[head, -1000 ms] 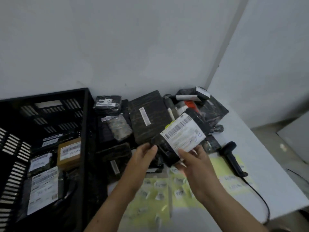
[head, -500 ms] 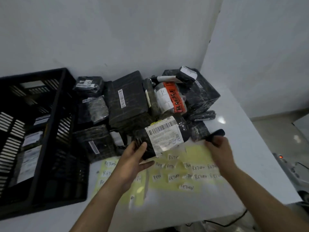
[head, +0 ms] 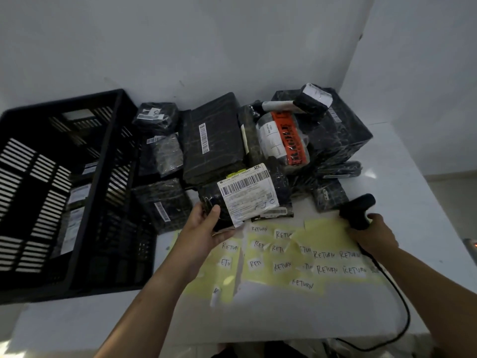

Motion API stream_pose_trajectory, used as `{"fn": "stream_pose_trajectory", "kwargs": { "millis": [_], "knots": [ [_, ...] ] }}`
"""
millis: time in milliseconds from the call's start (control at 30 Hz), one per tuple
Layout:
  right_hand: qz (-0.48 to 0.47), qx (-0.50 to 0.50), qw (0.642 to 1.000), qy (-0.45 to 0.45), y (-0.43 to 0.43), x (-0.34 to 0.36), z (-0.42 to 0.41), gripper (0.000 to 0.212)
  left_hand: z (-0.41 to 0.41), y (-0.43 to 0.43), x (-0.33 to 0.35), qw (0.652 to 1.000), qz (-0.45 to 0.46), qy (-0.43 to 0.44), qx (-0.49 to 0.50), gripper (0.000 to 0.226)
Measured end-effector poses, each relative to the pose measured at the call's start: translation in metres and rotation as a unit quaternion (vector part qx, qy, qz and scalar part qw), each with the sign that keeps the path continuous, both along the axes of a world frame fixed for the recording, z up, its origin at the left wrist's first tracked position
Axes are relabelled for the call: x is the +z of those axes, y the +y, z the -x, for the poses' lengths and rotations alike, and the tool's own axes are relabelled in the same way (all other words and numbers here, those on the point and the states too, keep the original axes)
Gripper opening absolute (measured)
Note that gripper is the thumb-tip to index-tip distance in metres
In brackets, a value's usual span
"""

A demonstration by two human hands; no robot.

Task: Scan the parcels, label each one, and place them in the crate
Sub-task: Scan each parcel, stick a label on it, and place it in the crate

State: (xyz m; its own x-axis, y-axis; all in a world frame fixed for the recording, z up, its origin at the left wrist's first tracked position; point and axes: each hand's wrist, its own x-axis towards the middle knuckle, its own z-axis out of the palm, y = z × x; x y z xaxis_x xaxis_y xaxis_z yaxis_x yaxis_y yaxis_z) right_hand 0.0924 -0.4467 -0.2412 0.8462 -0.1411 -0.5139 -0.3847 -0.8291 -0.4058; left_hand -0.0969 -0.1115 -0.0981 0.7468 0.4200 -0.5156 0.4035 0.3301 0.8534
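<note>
- White table had bare room along its near edge.
- Labelled parcel was held before the parcel pile, left hand gripping its lower-left corner.
- Right hand clasped the scanner, well right of it.
- Crate stood at the left edge.

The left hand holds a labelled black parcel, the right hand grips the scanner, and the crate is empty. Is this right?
Only the crate is wrong: the head view shows labelled parcels inside it. The left hand holds the parcel, the right hand the scanner.
</note>
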Motion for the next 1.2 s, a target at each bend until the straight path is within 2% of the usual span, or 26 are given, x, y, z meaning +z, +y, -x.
{"fn": "stream_pose_trajectory", "kwargs": {
  "millis": [133, 300, 433, 533, 633, 800, 833, 933, 1033, 1167, 1200],
  "knots": [
    [0.017, 0.012, 1.0, -0.008, 0.001, -0.003, 0.0, 0.072, -0.002, 0.006, -0.002, 1.0, 0.0, -0.007, -0.009, 0.032],
    [-0.058, -0.023, 0.996, -0.06, 0.003, 0.012, 0.007, 0.06, -0.003, 0.018, 0.0, 0.999, 0.032, -0.03, -0.008, 0.029],
    [-0.153, -0.033, 0.982, -0.107, 0.019, 0.063, 0.041, 0.02, -0.001, 0.034, 0.001, 0.997, 0.064, -0.051, -0.012, 0.032],
    [-0.222, -0.054, 0.966, -0.12, 0.043, 0.11, 0.083, 0.017, 0.001, 0.046, -0.002, 0.996, 0.075, -0.048, -0.016, 0.03],
    [-0.249, 0.005, 0.959, -0.137, 0.067, 0.143, 0.129, 0.011, 0.003, 0.055, -0.006, 0.996, 0.077, -0.048, -0.024, 0.028],
    [-0.303, 0.066, 0.938, -0.153, 0.116, 0.182, 0.193, 0.017, 0.007, 0.064, -0.015, 0.993, 0.108, -0.05, -0.025, 0.024],
    [-0.32, 0.062, 0.933, -0.152, 0.128, 0.19, 0.202, 0.023, 0.007, 0.064, -0.015, 0.992, 0.11, -0.05, -0.029, 0.028],
    [-0.372, 0.027, 0.917, -0.14, 0.155, 0.209, 0.222, 0.037, 0.011, 0.065, -0.017, 0.987, 0.131, -0.058, -0.066, 0.06],
    [-0.393, 0.016, 0.911, -0.127, 0.171, 0.219, 0.233, 0.043, 0.014, 0.063, -0.02, 0.99, 0.101, -0.056, -0.075, 0.072],
    [-0.402, 0.015, 0.908, -0.115, 0.181, 0.231, 0.245, 0.061, 0.014, 0.06, -0.027, 0.99, 0.079, -0.058, -0.102, 0.06],
    [-0.4, 0.014, 0.909, -0.114, 0.182, 0.233, 0.248, 0.057, 0.014, 0.059, -0.027, 0.989, 0.077, -0.061, -0.109, 0.057]
  ]
}}
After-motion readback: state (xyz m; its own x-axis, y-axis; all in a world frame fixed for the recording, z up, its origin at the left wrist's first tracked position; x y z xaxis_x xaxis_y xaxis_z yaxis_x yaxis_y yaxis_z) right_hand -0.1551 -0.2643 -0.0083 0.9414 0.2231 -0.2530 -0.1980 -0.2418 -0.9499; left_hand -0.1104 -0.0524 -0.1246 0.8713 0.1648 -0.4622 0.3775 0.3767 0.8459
